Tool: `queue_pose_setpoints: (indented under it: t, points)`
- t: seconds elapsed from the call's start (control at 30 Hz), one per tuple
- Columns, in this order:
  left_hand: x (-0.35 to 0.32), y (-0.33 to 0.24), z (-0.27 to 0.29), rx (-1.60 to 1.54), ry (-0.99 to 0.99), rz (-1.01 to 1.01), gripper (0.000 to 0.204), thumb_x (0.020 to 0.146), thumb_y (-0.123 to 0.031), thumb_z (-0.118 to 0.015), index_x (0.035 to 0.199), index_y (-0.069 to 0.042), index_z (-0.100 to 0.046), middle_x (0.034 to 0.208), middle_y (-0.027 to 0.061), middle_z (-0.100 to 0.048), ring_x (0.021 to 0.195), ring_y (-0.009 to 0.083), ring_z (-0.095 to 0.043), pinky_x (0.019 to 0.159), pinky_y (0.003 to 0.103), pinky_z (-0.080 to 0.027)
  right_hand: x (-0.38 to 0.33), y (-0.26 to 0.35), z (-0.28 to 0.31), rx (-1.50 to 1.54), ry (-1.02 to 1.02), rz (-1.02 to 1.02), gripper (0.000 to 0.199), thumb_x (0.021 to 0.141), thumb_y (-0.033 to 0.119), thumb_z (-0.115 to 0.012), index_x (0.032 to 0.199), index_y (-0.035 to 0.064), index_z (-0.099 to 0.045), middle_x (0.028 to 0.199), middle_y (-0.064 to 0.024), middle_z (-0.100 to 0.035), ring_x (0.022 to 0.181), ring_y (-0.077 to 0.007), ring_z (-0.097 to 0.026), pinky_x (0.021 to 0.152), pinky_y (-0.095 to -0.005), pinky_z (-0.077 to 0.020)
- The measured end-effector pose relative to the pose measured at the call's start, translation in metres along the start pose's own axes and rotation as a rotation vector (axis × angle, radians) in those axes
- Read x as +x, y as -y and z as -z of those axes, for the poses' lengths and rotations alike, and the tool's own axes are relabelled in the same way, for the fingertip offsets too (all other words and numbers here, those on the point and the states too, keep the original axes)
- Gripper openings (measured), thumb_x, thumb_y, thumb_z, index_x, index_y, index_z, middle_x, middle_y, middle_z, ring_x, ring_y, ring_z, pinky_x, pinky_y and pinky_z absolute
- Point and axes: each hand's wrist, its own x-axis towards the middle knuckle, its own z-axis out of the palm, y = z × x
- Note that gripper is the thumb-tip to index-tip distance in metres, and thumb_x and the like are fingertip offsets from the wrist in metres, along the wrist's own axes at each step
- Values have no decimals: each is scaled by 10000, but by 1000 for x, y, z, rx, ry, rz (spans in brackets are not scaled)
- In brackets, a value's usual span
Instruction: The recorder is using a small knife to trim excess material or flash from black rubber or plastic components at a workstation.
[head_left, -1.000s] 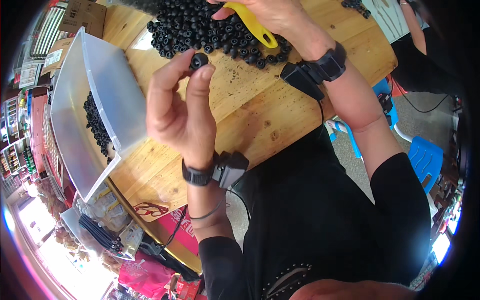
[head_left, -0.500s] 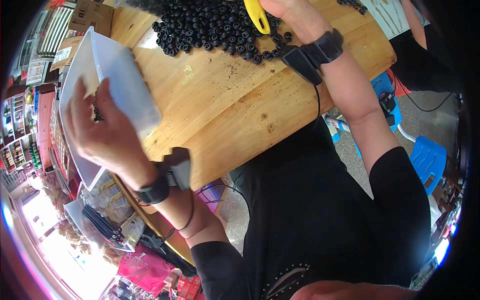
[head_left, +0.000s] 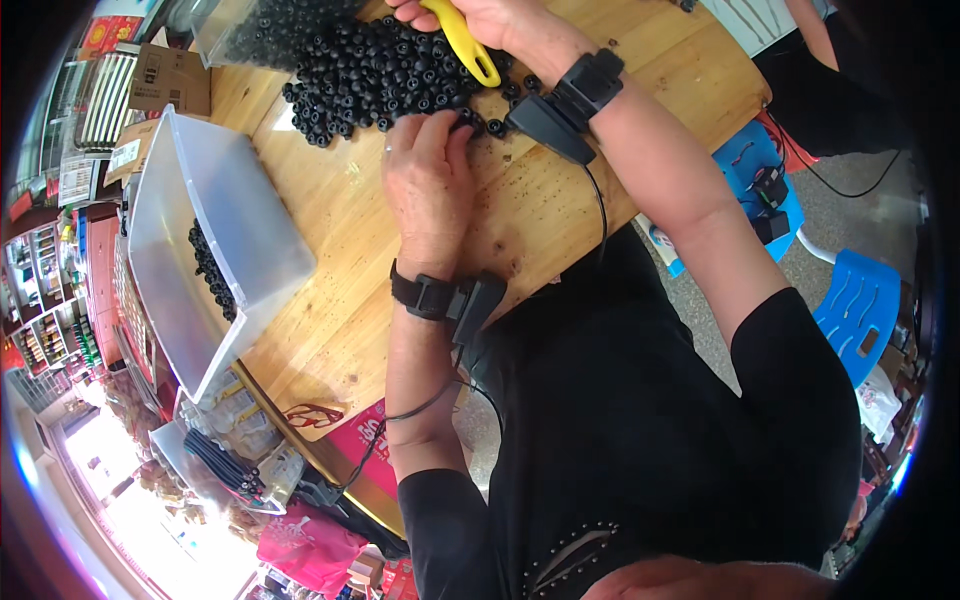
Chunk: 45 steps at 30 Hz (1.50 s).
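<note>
A heap of small black round plastic parts with hollow centres (head_left: 370, 70) lies on the wooden table (head_left: 330, 290). My left hand (head_left: 430, 180) is at the near edge of the heap, fingers bent down onto the parts. The fingertips are partly hidden, so what they pinch cannot be made out. My right hand (head_left: 510, 25), at the top edge of the view, is closed on a yellow-handled tool (head_left: 465, 48). The handle has a hole in its end and slants over the heap; the tool's working end is out of view.
Left of the heap stands a translucent plastic bin (head_left: 265, 215) with black parts (head_left: 210, 270) inside. A clear container of more parts (head_left: 270, 35) sits behind. Blue stools (head_left: 855, 315) stand beyond the table's right edge. Cables hang from both wrist straps.
My left hand has moved from over the plastic bin rightward to the heap's near edge. My right hand and the yellow-handled tool have shifted a little left and down in view.
</note>
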Motion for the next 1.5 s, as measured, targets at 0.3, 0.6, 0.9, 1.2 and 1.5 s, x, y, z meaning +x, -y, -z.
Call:
queue_pose_setpoints:
  t: [0.3, 0.6, 0.9, 1.2, 1.5]
  points:
    - [-8, 2, 7, -3, 63, -69, 235, 819, -25, -763, 1052, -19, -737, 1051, 147, -666, 1003, 337, -630, 870, 415, -525, -4, 1, -2, -38, 43, -50, 144, 1050, 174, -609, 1042, 36, -651, 896, -72, -710, 728, -156, -689, 618, -290, -573]
    - [0, 24, 20, -783, -129, 441, 192, 988, -40, -678, 1166, 10, -731, 977, 28, -730, 896, 152, -663, 849, 301, -542, -12, 1, -16, 3, 126, -63, 98, 1019, 127, -637, 1052, 43, -673, 911, -55, -715, 773, -142, -685, 642, -271, -565]
    - [4, 49, 24, -1407, -276, 388, 194, 1016, -81, -652, 1182, 16, -676, 960, 103, -742, 808, 158, -654, 788, 300, -540, -56, -4, -63, -619, 345, 258, 273, 1007, 160, -683, 1239, 17, -691, 968, -15, -717, 705, -41, -634, 558, -197, -522]
    - [3, 48, 27, -1651, -244, 361, 249, 1045, -166, -632, 1232, -10, -685, 996, 90, -726, 866, 161, -631, 837, 318, -539, -63, -9, -69, -665, 376, 373, 201, 999, 88, -680, 1183, 17, -717, 1100, 1, -673, 763, -44, -652, 581, -186, -539]
    - [3, 50, 25, -1752, -216, 412, 296, 1058, -159, -601, 1312, -14, -643, 1037, 68, -706, 922, 163, -621, 904, 360, -527, -63, -9, -70, -743, 345, 498, 212, 943, 47, -718, 1147, -12, -720, 1061, -43, -693, 787, -127, -735, 637, -251, -631]
